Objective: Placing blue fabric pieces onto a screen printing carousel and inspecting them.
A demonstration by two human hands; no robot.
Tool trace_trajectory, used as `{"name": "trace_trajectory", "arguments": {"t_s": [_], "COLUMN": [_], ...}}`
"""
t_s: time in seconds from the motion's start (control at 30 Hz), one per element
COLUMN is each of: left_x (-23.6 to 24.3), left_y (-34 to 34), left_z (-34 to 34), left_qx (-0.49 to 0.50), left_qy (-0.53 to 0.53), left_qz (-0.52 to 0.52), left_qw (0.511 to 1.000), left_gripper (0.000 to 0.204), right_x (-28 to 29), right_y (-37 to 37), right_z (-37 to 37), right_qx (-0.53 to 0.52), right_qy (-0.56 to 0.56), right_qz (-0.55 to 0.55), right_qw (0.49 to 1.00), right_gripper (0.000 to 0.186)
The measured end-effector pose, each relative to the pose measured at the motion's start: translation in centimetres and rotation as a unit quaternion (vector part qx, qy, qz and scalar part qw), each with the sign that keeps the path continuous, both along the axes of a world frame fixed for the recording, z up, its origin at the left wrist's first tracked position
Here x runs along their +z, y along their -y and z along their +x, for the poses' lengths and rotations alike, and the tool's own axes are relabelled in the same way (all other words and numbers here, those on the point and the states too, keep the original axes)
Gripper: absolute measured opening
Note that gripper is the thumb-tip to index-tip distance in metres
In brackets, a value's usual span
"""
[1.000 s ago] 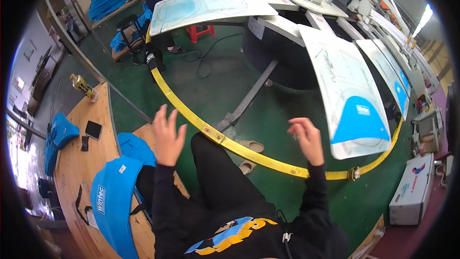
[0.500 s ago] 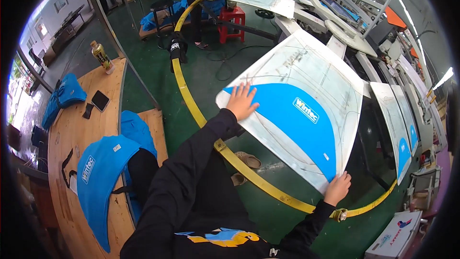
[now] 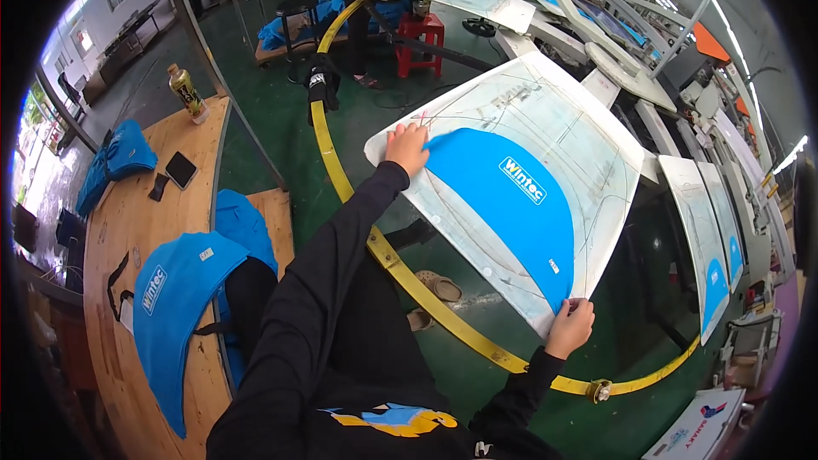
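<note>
A curved blue fabric piece point(image 3: 503, 192) with a white printed patch lies on a pale, pencil-marked board point(image 3: 588, 149) in front of me. My left hand point(image 3: 407, 149) pinches the fabric's far left tip at the board's left corner, and the cloth is creased beside the fingers. At the opposite, near tip, my right hand point(image 3: 569, 328) has its fingers closed on the cloth, by the board's near corner. Most of the fabric between the hands rests against the board.
A yellow curved rail point(image 3: 400, 268) runs below the board. Left of me, a wooden table point(image 3: 111, 238) bears stacked blue pieces point(image 3: 183, 277), a phone point(image 3: 181, 169) and a bottle point(image 3: 187, 95). More boards point(image 3: 694, 230) with blue pieces stand right. Another person point(image 3: 362, 17) stands beyond.
My left hand has gone from lying spread on the fabric to pinching its left tip. The fabric has shifted slightly on the board, and my right hand has closed on the near tip.
</note>
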State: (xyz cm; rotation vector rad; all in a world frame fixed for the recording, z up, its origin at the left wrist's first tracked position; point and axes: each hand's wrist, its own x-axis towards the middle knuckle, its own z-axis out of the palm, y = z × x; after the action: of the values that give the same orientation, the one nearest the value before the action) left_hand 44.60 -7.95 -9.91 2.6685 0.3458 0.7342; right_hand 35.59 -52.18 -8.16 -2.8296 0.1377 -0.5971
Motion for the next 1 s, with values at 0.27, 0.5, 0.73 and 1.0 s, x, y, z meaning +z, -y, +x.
{"name": "trace_trajectory", "arguments": {"t_s": [0.27, 0.5, 0.73, 1.0], "left_x": [4.4, 11.7, 19.3, 13.7], "left_y": [4.6, 13.2, 9.3, 3.0], "left_z": [-2.0, -11.1, -26.1, -46.7], "left_qx": [-0.173, -0.385, -0.338, 0.044], "left_qy": [0.058, 0.166, 0.224, 0.279], "left_qz": [-0.256, -0.442, -0.547, -0.56], "left_qw": [0.949, 0.793, 0.732, 0.779], "left_gripper": [0.022, 0.019, 0.025, 0.031], "right_x": [0.5, 8.9, 15.4, 9.3], "right_y": [-2.9, -13.5, -21.6, -24.2], "right_z": [1.7, -2.6, -12.0, -11.6], "right_qx": [0.196, 0.332, 0.55, 0.596], "right_qy": [0.044, 0.07, -0.066, -0.271], "right_qz": [0.282, 0.53, 0.609, 0.666], "right_qw": [0.938, 0.777, 0.567, 0.357], "right_gripper": [0.013, 0.015, 0.026, 0.031]}}
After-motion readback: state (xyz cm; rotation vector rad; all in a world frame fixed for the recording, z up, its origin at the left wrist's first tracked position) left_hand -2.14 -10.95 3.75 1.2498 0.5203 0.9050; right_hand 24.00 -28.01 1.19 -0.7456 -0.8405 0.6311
